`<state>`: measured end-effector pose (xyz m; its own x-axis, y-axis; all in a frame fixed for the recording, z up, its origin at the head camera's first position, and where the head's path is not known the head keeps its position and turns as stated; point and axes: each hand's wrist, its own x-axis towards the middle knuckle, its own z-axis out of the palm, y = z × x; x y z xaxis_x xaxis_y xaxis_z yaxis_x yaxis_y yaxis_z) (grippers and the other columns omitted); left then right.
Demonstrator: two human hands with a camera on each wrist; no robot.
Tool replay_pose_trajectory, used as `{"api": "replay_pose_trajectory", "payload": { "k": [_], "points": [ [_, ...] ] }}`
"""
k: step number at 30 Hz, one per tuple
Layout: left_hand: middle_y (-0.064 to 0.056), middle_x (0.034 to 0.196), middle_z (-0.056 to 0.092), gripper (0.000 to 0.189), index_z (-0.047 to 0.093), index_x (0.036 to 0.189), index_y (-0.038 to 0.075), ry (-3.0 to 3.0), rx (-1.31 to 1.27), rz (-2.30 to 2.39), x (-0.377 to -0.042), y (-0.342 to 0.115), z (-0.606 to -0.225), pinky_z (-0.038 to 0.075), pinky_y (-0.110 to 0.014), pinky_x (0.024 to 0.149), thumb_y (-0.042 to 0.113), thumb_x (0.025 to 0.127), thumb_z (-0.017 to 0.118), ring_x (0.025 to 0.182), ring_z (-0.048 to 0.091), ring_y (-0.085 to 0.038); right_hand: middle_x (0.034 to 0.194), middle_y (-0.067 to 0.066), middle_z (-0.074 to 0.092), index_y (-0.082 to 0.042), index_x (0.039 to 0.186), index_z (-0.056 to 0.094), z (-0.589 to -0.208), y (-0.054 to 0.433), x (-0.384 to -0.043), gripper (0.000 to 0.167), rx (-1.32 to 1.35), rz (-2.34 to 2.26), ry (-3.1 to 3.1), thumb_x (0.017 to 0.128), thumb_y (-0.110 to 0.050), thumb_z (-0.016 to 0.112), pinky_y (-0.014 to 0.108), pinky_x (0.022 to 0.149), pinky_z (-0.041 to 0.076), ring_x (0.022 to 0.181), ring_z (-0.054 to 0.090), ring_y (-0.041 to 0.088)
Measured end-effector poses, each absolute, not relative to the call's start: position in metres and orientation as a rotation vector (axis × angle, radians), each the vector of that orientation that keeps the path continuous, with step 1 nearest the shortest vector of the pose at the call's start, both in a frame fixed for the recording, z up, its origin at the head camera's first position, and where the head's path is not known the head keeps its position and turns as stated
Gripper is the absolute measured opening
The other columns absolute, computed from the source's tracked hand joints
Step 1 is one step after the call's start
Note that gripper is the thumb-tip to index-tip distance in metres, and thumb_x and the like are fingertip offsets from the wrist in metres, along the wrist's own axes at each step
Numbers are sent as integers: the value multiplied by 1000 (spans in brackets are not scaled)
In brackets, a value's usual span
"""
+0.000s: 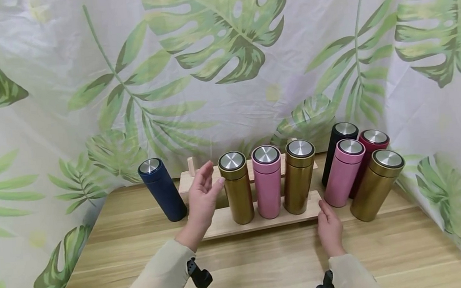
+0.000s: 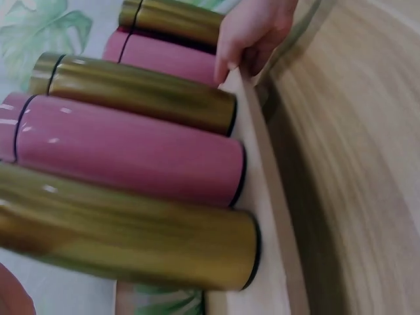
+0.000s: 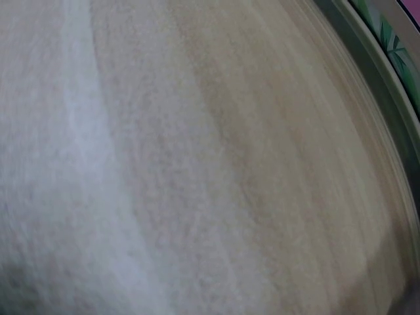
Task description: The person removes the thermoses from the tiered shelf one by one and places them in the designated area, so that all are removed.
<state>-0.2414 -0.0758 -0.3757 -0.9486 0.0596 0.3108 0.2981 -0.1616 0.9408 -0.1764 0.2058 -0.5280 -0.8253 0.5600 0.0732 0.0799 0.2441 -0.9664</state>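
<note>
A two-step wooden rack [image 1: 221,224] carries three bottles on its front step: a gold thermos bottle [image 1: 240,198], a pink thermos bottle [image 1: 268,186] and another gold thermos bottle [image 1: 298,181]. Beside the leftmost gold one, my left hand [image 1: 202,199] is raised with fingers extended and holds nothing. A bit of that hand [image 2: 13,295] enters the left wrist view's lower corner. My right hand [image 1: 330,227] grips the right end of the front step, its fingers bent around the board's end in the left wrist view. Blurred tabletop [image 3: 197,157] fills most of the right wrist view.
A navy bottle [image 1: 162,191] stands left of the rack. To the right stand a black bottle [image 1: 333,153], a second pink bottle [image 1: 344,175], a dark red bottle [image 1: 365,159] and a third gold bottle [image 1: 376,188]. Leaf-print cloth [image 1: 232,112] hangs behind the wooden table [image 1: 257,260].
</note>
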Motion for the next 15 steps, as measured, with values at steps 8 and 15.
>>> {"api": "replay_pose_trajectory", "payload": {
  "k": [8, 15],
  "points": [
    [-17, 144, 38, 62, 34, 140, 2, -1979, -440, -2280, -241, -57, -387, 25, -38, 112, 0, 84, 62, 136, 31, -25, 140, 19, 43, 4, 133, 46, -528, 205, -176, 40, -581, 1608, -2116, 95, -5, 37, 42, 109, 29, 133, 33, 31],
    [-12, 136, 46, 67, 36, 138, 8, -2003, -423, -2221, -245, -48, -396, 29, -39, 110, 3, 80, 69, 130, 38, -21, 139, 19, 44, 4, 133, 46, -528, 205, -175, 40, -580, 1592, -2122, 95, -4, 37, 42, 108, 30, 133, 34, 31]
  ]
}}
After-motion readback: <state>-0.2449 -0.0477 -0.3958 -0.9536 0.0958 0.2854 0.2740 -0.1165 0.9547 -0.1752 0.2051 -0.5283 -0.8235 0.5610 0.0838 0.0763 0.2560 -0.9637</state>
